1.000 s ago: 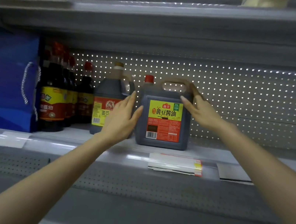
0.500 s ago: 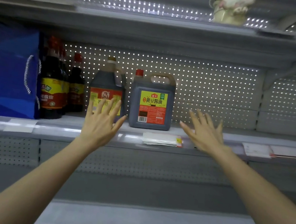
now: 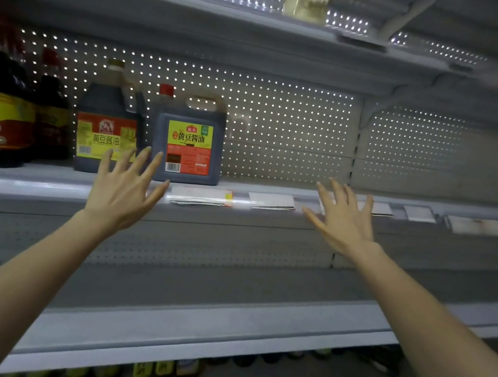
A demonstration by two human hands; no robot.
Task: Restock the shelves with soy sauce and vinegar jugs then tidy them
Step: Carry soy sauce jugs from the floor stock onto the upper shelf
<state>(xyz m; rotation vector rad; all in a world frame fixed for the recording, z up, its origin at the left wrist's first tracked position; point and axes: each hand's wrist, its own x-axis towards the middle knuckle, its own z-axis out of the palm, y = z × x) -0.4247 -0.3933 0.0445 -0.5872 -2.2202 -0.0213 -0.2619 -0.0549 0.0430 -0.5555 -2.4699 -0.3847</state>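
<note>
1. Square jug [image 3: 188, 143]: upright on shelf [image 3: 241, 185], near front edge, just beside round jug [image 3: 107, 130].
2. Left hand [image 3: 125, 188]: fingers spread, empty, before front edge.
3. Right hand [image 3: 342, 219]: fingers spread, empty.

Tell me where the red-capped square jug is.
In the head view, left of centre: the square jug stands on the shelf, just right of the gold-capped jug, behind the left hand.

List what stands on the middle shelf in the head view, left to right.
From the left: dark bottles → round jug → square jug.
</note>
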